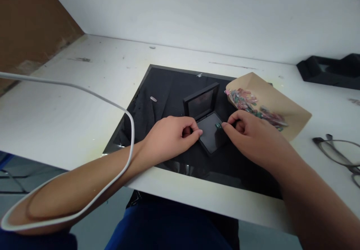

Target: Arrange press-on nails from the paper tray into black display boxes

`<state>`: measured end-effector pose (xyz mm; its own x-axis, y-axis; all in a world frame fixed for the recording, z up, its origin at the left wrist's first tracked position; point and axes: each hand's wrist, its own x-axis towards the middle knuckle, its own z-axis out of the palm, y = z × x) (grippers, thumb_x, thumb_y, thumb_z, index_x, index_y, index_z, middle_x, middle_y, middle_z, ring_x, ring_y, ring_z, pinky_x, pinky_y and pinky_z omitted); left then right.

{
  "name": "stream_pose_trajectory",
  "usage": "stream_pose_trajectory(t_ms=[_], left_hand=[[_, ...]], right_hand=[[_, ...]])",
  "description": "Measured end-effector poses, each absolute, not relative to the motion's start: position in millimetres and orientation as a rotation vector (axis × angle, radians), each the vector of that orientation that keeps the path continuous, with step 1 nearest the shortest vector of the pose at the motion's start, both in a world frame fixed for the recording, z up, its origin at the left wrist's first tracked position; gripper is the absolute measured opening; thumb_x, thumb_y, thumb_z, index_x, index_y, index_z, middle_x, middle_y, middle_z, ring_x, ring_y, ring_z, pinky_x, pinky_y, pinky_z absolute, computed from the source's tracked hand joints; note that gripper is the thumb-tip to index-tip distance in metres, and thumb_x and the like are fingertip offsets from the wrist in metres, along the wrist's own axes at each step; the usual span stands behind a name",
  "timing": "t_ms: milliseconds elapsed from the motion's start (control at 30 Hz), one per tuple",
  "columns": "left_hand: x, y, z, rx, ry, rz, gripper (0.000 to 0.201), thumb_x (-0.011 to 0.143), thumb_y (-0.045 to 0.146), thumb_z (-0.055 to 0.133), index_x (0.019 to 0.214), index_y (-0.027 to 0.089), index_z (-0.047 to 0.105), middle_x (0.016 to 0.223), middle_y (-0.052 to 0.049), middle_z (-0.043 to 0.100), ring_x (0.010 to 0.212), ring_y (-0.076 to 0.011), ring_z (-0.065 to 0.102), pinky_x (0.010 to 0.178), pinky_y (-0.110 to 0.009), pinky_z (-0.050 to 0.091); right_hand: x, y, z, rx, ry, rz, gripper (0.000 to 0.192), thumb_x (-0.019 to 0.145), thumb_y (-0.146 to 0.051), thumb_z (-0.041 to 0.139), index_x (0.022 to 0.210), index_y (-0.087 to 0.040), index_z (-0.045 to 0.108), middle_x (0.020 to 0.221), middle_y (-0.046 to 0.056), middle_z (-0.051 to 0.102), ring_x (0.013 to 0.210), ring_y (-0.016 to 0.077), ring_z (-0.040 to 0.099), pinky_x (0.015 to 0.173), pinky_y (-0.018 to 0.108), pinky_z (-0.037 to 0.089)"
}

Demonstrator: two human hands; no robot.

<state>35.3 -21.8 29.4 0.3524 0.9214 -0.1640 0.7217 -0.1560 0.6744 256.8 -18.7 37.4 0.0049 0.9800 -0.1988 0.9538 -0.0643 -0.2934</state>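
A small black case (209, 133) lies with its windowed lid (201, 102) raised, on a dark mat. My left hand (176, 135) is closed, thumb and forefinger pinched together at the case's left edge; whatever is between them is hidden. At the right side of the case, my right hand (250, 135) pinches at a small glossy green piece (218, 125) that looks like a false nail. It shows just past the fingertips, over the grey inside of the case. Beyond my right hand, a tan paper tray (292, 117) holds several shiny red and green pieces (244, 98).
A pale pink oval piece (153, 99) rests on the black mat (168, 79). Eyeglasses (340, 150) and a black holder (329, 72) are to the right. A white cable (98, 98) crosses the left side and loops over my left forearm. A wall rises behind the table.
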Motion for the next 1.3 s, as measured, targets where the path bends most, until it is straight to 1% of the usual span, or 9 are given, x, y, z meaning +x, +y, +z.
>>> stream_pose_trajectory(t_ms=[67, 167, 333, 467, 600, 867, 1033, 1200, 1300], left_hand=[[34.3, -21.9, 28.6, 1.949, 1.433, 0.373, 0.022, 0.092, 0.042, 0.062, 0.085, 0.023, 0.072, 0.065, 0.004, 0.065, 0.057, -0.0106, 0.055, 0.050, -0.024, 0.030], [32.9, -22.1, 26.0, 1.942, 1.450, 0.369, 0.020, 0.089, 0.042, 0.066, 0.083, 0.023, 0.070, 0.063, 0.005, 0.064, 0.056, -0.0105, 0.055, 0.049, -0.024, 0.029], [32.3, -21.0, 23.4, 1.911, 1.450, 0.411, 0.021, 0.088, 0.043, 0.066, 0.083, 0.023, 0.070, 0.061, 0.006, 0.064, 0.052, -0.0098, 0.054, 0.048, -0.024, 0.030], [31.8, -18.9, 24.7, 1.930, 1.398, 0.393, 0.021, 0.091, 0.043, 0.063, 0.091, 0.027, 0.075, 0.059, 0.006, 0.061, 0.051, -0.0091, 0.049, 0.049, -0.024, 0.029], [32.5, -19.0, 26.6, 1.980, 1.420, 0.334, 0.023, 0.095, 0.044, 0.058, 0.093, 0.030, 0.076, 0.060, 0.007, 0.062, 0.053, -0.0103, 0.051, 0.050, -0.024, 0.029], [35.4, -23.5, 29.0, 2.031, 1.476, 0.300, 0.020, 0.093, 0.045, 0.059, 0.092, 0.027, 0.067, 0.065, 0.007, 0.065, 0.056, -0.0115, 0.056, 0.049, -0.025, 0.029], [35.2, -25.0, 27.6, 2.052, 1.483, 0.308, 0.018, 0.092, 0.044, 0.059, 0.091, 0.027, 0.065, 0.064, 0.008, 0.064, 0.056, -0.0110, 0.056, 0.049, -0.024, 0.029], [36.0, -27.8, 24.4, 2.126, 1.480, 0.318, 0.020, 0.092, 0.042, 0.060, 0.104, 0.027, 0.065, 0.065, 0.008, 0.064, 0.055, -0.0114, 0.057, 0.049, -0.024, 0.029], [35.4, -29.1, 22.4, 2.146, 1.464, 0.337, 0.024, 0.093, 0.045, 0.060, 0.111, 0.031, 0.067, 0.064, 0.008, 0.063, 0.054, -0.0112, 0.057, 0.049, -0.024, 0.029]], right_hand=[[257.8, -18.2, 35.3, -2.144, -2.092, 0.534, 0.023, 0.089, -0.049, 0.055, 0.094, -0.026, 0.059, 0.068, -0.001, 0.063, 0.064, 0.0207, 0.059, 0.055, 0.031, 0.033], [257.4, -18.4, 33.8, -2.056, -2.116, 0.545, 0.016, 0.088, -0.037, 0.056, 0.098, -0.025, 0.058, 0.068, -0.002, 0.062, 0.064, 0.0194, 0.059, 0.055, 0.030, 0.032], [256.6, -18.9, 35.7, -1.921, -2.121, 0.580, 0.013, 0.084, -0.024, 0.054, 0.096, -0.025, 0.061, 0.066, -0.003, 0.061, 0.061, 0.0172, 0.057, 0.055, 0.030, 0.033], [258.0, -18.0, 37.9, -1.899, -2.087, 0.557, 0.011, 0.084, -0.024, 0.053, 0.091, -0.025, 0.062, 0.060, -0.004, 0.058, 0.055, 0.0160, 0.052, 0.054, 0.030, 0.033], [256.8, -17.2, 37.3, -1.907, -2.085, 0.541, 0.015, 0.085, -0.024, 0.052, 0.094, -0.025, 0.064, 0.059, -0.003, 0.058, 0.055, 0.0162, 0.053, 0.052, 0.030, 0.031], [254.1, -16.0, 39.4, -1.983, -2.123, 0.627, 0.014, 0.084, -0.028, 0.053, 0.090, -0.025, 0.066, 0.054, -0.004, 0.056, 0.052, 0.0164, 0.052, 0.050, 0.029, 0.030], [259.0, -14.9, 43.1, -1.919, -2.208, 0.620, 0.014, 0.081, -0.031, 0.061, 0.092, -0.026, 0.068, 0.058, -0.004, 0.056, 0.054, 0.0155, 0.052, 0.051, 0.028, 0.032], [259.8, -14.3, 44.9, -1.861, -2.259, 0.654, 0.017, 0.081, -0.029, 0.063, 0.096, -0.027, 0.071, 0.059, -0.005, 0.053, 0.053, 0.0137, 0.048, 0.051, 0.028, 0.032], [258.5, -14.2, 45.4, -1.896, -2.230, 0.688, 0.020, 0.082, -0.030, 0.062, 0.098, -0.029, 0.074, 0.056, -0.005, 0.051, 0.051, 0.0136, 0.047, 0.050, 0.028, 0.032]])
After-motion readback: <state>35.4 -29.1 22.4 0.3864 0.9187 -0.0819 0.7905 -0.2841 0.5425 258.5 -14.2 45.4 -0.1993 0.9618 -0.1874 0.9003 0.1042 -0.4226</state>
